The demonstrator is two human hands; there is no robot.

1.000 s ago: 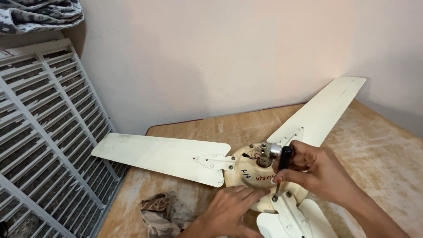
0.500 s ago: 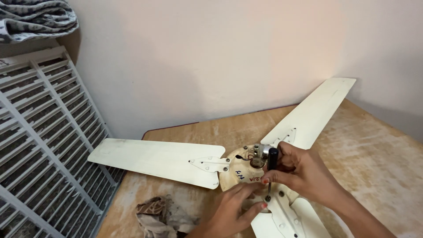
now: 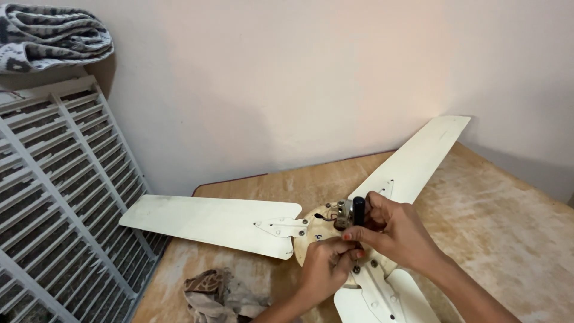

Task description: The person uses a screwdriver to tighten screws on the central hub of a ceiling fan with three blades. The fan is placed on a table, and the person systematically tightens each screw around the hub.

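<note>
Right hand grip closed around the black handle of a screwdriver, shaft pointing down onto the ceiling fan's motor hub. Tip is hidden between the fingers, can't tell the exact screw. Left hand grip pinched shut at the lower shaft near the tip, fingers resting on the hub; whether it holds the shaft or just steadies it, can't tell. Both hands touching each other over the hub.

Ceiling fan lies flat on a worn wooden surface, hub near the front edge of view. Three cream blades: left blade reaching over the surface's left edge, rear blade angled up-right toward the wall, front blade cut off at the bottom. Small metal shaft end and red-black wires at hub centre, just beside the screwdriver.

Crumpled brown rag on the surface, left of the left hand. White slatted grille leaning at far left, folded patterned cloth on top of it. Plain pale wall behind.
</note>
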